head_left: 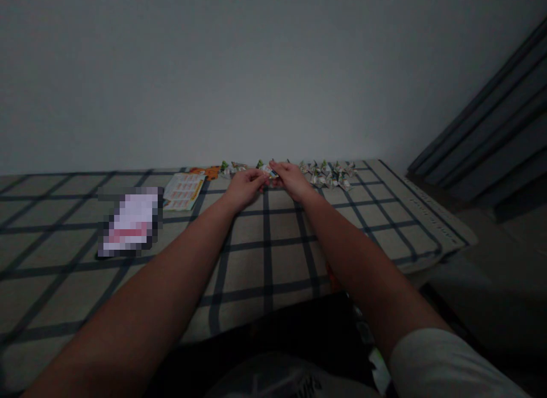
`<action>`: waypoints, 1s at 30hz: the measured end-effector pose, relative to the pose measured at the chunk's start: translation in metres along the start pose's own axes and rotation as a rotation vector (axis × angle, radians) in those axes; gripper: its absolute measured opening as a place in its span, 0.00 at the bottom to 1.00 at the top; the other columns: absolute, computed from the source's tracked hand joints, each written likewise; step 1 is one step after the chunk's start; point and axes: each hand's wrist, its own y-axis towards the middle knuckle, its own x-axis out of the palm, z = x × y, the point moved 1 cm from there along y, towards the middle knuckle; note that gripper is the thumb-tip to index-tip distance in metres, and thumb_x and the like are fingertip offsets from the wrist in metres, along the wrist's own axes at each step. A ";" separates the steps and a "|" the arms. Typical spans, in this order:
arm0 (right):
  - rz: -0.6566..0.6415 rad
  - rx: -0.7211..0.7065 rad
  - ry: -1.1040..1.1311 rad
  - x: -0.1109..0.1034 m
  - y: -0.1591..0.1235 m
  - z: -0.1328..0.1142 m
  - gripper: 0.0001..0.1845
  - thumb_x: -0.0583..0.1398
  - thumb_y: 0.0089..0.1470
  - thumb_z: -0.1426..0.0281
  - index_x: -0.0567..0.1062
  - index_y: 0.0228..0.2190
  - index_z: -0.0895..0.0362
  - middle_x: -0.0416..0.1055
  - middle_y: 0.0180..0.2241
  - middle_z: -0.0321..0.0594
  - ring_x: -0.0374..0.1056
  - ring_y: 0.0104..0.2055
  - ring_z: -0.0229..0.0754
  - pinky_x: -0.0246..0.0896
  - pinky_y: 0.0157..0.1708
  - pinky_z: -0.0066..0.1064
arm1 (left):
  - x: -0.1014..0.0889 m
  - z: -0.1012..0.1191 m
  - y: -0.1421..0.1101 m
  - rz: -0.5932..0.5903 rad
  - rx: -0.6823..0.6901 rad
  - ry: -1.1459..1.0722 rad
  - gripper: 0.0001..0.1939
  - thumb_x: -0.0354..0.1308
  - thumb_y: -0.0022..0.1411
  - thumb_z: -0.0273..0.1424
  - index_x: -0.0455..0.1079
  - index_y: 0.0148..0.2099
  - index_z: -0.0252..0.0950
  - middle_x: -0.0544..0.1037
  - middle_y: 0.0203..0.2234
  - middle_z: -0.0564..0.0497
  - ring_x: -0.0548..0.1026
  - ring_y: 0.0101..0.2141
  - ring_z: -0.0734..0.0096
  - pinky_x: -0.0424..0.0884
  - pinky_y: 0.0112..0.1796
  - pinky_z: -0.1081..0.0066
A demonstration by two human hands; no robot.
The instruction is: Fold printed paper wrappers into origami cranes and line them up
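My left hand (245, 188) and my right hand (293, 180) meet near the back of the checked cloth, close to the wall. Between their fingertips is a small piece of folded printed paper (270, 171), pinched from both sides. Its exact shape is partly hidden by my fingers. Several similar small pointed pieces, pale with green tips, stand in a cluster (329, 174) just right of my right hand. A few more such pieces (231, 168) lie behind and left of my left hand.
Left of my hands lies a printed sheet (183, 191), with an orange printed piece (211, 173) behind it. A blurred-out flat device with a lit screen (131, 220) rests nearer on the left. The wall (256, 73) borders the back; a dark curtain (491, 107) hangs at right.
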 end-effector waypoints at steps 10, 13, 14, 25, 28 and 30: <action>0.038 0.002 0.054 -0.002 0.003 -0.001 0.20 0.63 0.56 0.52 0.67 0.28 0.55 0.63 0.24 0.30 0.61 0.25 0.32 0.64 0.29 0.26 | 0.003 -0.010 0.002 0.049 -0.065 -0.067 0.18 0.65 0.54 0.46 0.73 0.30 0.36 0.72 0.22 0.53 0.65 0.23 0.73 0.59 0.27 0.70; 0.032 -0.015 -0.001 -0.002 0.002 0.000 0.22 0.64 0.55 0.51 0.66 0.26 0.54 0.60 0.22 0.28 0.60 0.24 0.32 0.63 0.28 0.26 | 0.003 -0.011 0.002 0.057 -0.091 -0.068 0.17 0.66 0.53 0.46 0.74 0.31 0.36 0.70 0.21 0.54 0.64 0.22 0.73 0.58 0.26 0.71; 0.032 -0.026 -0.023 -0.002 0.002 0.001 0.23 0.64 0.55 0.51 0.65 0.25 0.54 0.60 0.22 0.28 0.60 0.24 0.32 0.63 0.28 0.25 | 0.003 -0.012 0.002 0.056 -0.094 -0.071 0.17 0.66 0.54 0.46 0.74 0.30 0.36 0.70 0.20 0.54 0.64 0.22 0.73 0.58 0.26 0.71; -0.009 0.033 -0.022 0.001 -0.002 -0.003 0.26 0.62 0.56 0.44 0.66 0.29 0.54 0.60 0.21 0.28 0.58 0.21 0.32 0.59 0.23 0.25 | -0.001 -0.008 0.001 0.043 -0.029 -0.008 0.20 0.65 0.55 0.49 0.77 0.32 0.35 0.72 0.20 0.53 0.64 0.23 0.73 0.58 0.27 0.70; -0.033 0.035 -0.074 0.001 -0.003 -0.003 0.27 0.61 0.56 0.42 0.66 0.28 0.54 0.58 0.19 0.27 0.55 0.18 0.31 0.55 0.20 0.25 | -0.001 -0.007 0.000 0.037 -0.039 0.016 0.20 0.65 0.55 0.50 0.76 0.30 0.35 0.70 0.19 0.53 0.63 0.22 0.72 0.58 0.27 0.69; -0.057 0.024 -0.059 0.001 -0.003 -0.001 0.26 0.61 0.56 0.44 0.66 0.28 0.54 0.57 0.18 0.26 0.53 0.17 0.31 0.53 0.19 0.25 | -0.001 -0.010 0.000 0.006 -0.031 -0.003 0.20 0.65 0.55 0.49 0.77 0.30 0.36 0.71 0.21 0.52 0.65 0.24 0.70 0.61 0.29 0.68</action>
